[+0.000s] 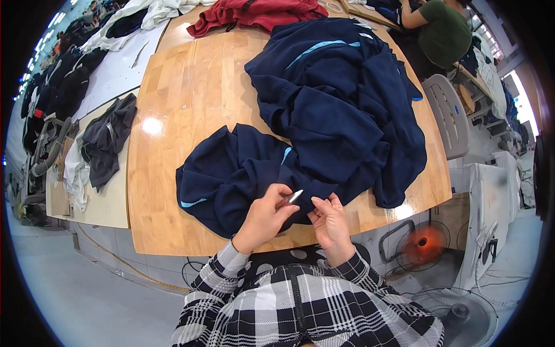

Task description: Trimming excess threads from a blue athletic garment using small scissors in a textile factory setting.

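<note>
My left hand (265, 220) is closed around a small slim tool with a pale, pointed tip (296, 196). Its tip points toward my other hand; the rest is hidden in my fingers, so I cannot tell its exact kind. My right hand (330, 224) pinches the near edge of a navy blue garment (341, 115), thumb and fingertips together. That cloth lies in a crumpled heap over the middle and right of the table, with light blue trim strips showing in its folds. Both hands are close together at the table's near edge.
A wooden table (173, 115) carries the cloth, with a red garment (260, 14) at its far edge. Grey cloth (108, 141) hangs over a side table at left. An orange-centred fan (425, 243) and a grey chair (448, 115) stand at right. A co-worker (445, 34) sits far right.
</note>
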A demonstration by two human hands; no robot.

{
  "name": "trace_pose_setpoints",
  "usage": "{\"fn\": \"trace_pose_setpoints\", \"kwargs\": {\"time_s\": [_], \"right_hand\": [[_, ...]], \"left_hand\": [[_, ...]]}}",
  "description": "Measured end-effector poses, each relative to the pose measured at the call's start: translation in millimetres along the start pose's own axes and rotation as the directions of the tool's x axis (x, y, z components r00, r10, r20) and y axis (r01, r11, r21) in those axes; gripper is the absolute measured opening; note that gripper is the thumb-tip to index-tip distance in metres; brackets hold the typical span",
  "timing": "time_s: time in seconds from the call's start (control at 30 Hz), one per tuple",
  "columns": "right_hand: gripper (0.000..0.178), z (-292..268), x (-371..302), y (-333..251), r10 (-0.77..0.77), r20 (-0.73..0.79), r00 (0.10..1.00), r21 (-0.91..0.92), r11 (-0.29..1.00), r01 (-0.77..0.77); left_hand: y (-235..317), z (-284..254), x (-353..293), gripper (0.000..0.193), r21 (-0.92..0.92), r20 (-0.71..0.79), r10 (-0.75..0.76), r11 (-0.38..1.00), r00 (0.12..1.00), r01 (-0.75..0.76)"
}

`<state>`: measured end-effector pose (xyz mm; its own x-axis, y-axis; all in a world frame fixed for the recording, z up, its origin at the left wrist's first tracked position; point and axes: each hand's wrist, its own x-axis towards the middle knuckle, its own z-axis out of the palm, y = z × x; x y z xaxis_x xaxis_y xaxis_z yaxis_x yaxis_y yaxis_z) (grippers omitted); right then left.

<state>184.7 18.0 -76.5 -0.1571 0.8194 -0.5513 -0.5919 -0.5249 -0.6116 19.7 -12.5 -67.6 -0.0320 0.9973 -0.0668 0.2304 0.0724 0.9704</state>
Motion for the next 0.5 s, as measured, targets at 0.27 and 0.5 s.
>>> {"fn": "trace_pose_setpoints", "kwargs": {"time_s": [0.27, 0.5], "right_hand": [[0.048, 3, -2, 7, -0.054, -0.034, 0.998, -0.021, 0.998, 0.053], [0.048, -3, 0, 8, -0.029, -0.033, 0.999, -0.007, 1.000, 0.028]], "left_hand": [[-8, 19, 8, 0.021, -0.277, -0.112, -0.216, 0.944, 0.970, 0.178], [-10, 17, 15, 0.019, -0.394, 0.051, -0.349, 0.854, 0.936, 0.340]]}}
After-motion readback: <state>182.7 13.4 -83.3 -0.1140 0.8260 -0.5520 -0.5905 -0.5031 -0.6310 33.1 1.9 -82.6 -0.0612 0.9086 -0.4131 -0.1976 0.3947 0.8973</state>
